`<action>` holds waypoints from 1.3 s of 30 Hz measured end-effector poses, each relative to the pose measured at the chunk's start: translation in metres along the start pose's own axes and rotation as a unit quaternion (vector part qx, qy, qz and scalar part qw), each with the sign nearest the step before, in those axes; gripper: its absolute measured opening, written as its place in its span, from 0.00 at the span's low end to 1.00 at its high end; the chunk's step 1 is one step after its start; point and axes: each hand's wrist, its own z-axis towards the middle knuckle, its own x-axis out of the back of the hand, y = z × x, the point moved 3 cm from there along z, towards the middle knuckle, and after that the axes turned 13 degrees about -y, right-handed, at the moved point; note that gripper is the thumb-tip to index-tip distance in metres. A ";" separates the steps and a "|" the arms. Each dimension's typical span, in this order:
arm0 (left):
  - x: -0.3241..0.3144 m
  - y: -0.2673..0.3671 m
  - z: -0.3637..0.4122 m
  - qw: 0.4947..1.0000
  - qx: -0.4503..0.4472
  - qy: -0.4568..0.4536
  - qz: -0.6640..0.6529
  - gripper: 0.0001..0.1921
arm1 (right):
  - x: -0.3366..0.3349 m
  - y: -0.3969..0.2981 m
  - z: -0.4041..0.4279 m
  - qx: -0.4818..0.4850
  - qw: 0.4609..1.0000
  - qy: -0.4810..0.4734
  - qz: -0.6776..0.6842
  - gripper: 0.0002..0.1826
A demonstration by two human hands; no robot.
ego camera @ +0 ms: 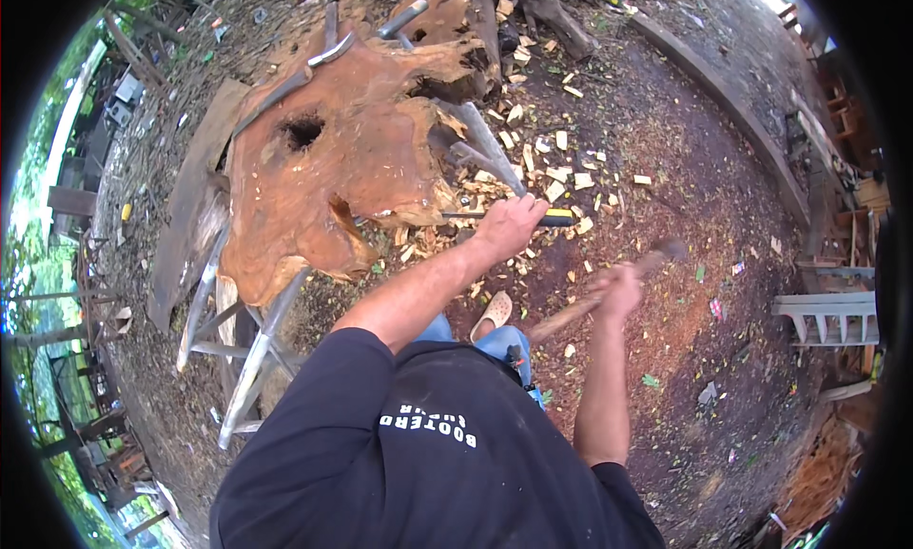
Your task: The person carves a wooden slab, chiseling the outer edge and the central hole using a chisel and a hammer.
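My left hand (pixel 510 227) grips a chisel (pixel 556 218) with a black and yellow handle, its blade pointing left at the ragged edge of a large reddish-brown wood slab (pixel 356 139). Whether the chisel's tip touches the wood is hard to tell. To the right, my right hand (pixel 619 290) is closed on the wooden handle of a hammer-like tool (pixel 570 315), whose blurred head is at the upper right, apart from the chisel. The slab has a dark hole and rests on wooden supports.
On the slab's far edge lies a curved tool (pixel 332 51) with a metal head. Wood chips (pixel 556 189) litter the ground beyond my left hand. A wooden trestle (pixel 260 342) stands at the near left. A long beam (pixel 720 93) and a pale plastic chair (pixel 827 317) are at the right.
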 end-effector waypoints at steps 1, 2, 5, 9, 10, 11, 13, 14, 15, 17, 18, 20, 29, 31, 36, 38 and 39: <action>-0.001 0.001 0.001 1.000 0.009 -0.002 0.001 0.18 | -0.013 0.008 -0.004 -0.004 0.998 -0.025 -0.058 0.05; -0.002 0.000 0.002 1.000 0.002 0.013 -0.013 0.17 | -0.023 0.018 -0.009 -0.066 0.980 -0.136 -0.130 0.06; 0.003 0.001 -0.003 1.000 -0.002 -0.008 -0.017 0.16 | -0.016 0.021 -0.010 -0.159 0.942 -0.234 -0.181 0.08; 0.005 -0.004 -0.007 0.999 0.012 -0.001 -0.032 0.14 | 0.003 -0.011 -0.005 -0.080 0.992 -0.066 -0.071 0.09; 0.007 -0.003 -0.006 0.999 0.014 -0.001 -0.031 0.14 | 0.010 -0.018 -0.003 -0.039 0.999 -0.021 -0.024 0.09; 0.007 -0.004 -0.003 0.997 0.044 -0.034 -0.050 0.14 | 0.015 -0.024 -0.002 0.003 0.999 0.024 0.024 0.09; 0.007 -0.004 -0.001 0.993 0.068 -0.068 -0.069 0.13 | 0.005 -0.004 -0.006 0.027 0.999 0.019 0.016 0.07; 0.006 -0.004 0.000 0.992 0.067 -0.078 -0.071 0.14 | -0.002 0.012 -0.007 0.052 0.999 0.013 0.007 0.05; 0.005 -0.005 0.001 0.991 0.069 -0.088 -0.072 0.14 | -0.009 0.037 -0.012 -0.022 0.986 -0.124 -0.106 0.07; 0.012 -0.017 -0.007 0.944 0.229 -0.195 -0.135 0.15 | -0.041 0.042 -0.036 -0.179 0.915 -0.286 -0.223 0.06; 0.016 -0.029 -0.020 0.940 0.247 -0.207 -0.110 0.14 | -0.043 0.049 -0.040 -0.172 0.901 -0.301 -0.261 0.06; 0.009 -0.051 -0.044 0.960 0.196 -0.178 -0.090 0.14 | -0.047 0.051 -0.040 -0.168 0.920 -0.270 -0.227 0.07; 0.016 0.025 -0.043 0.986 -0.075 -0.126 -0.082 0.12 | 0.026 0.024 -0.030 -0.122 0.972 -0.154 -0.129 0.09; 0.025 0.032 -0.035 0.986 -0.092 -0.115 -0.078 0.12 | 0.028 0.018 -0.034 -0.118 0.973 -0.145 -0.136 0.09; 0.031 0.031 -0.034 0.986 -0.145 -0.058 -0.063 0.10 | 0.032 0.019 -0.045 -0.090 0.985 -0.099 -0.107 0.09; 0.033 0.030 -0.039 0.984 -0.157 -0.059 -0.063 0.09 | 0.035 0.022 -0.051 -0.088 0.986 -0.091 -0.110 0.09; 0.032 0.030 -0.045 0.981 -0.176 -0.060 -0.053 0.09 | 0.033 0.024 -0.055 -0.087 0.987 -0.094 -0.100 0.10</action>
